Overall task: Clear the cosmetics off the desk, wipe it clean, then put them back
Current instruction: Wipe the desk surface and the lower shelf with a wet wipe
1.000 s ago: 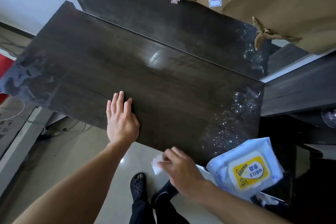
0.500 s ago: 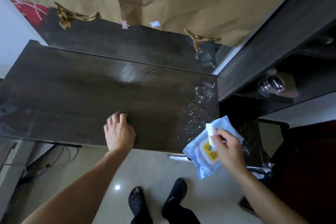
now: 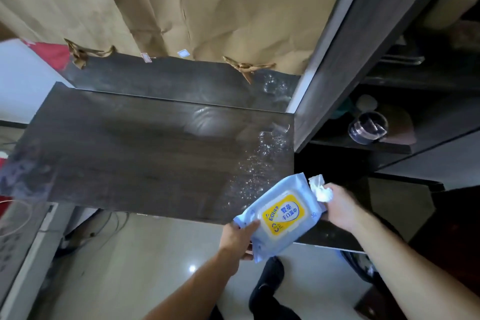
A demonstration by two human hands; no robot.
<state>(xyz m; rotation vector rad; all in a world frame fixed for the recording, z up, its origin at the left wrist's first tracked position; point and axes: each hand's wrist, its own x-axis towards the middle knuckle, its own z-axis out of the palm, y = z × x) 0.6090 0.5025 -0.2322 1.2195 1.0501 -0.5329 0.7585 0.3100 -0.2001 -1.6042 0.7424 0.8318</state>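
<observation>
The dark wooden desk top [image 3: 135, 158] is bare, with wet shiny specks near its right end. A light-blue pack of wet wipes [image 3: 283, 215] with a yellow label hangs over the desk's front right corner. My left hand [image 3: 239, 238] grips its lower left corner from below. My right hand [image 3: 340, 209] is at the pack's right edge and pinches a crumpled white wipe [image 3: 322, 188].
A mirror [image 3: 181, 80] covered above with brown paper [image 3: 207, 8] stands behind the desk. A dark shelf unit [image 3: 389, 148] to the right holds a clear round jar [image 3: 368, 128]. Below are pale floor tiles [image 3: 155, 254], cables and my black shoes.
My left hand left the desk's front edge and took hold of the wipes pack. My right hand moved to the pack's right edge, still holding the wipe. The view shifted right.
</observation>
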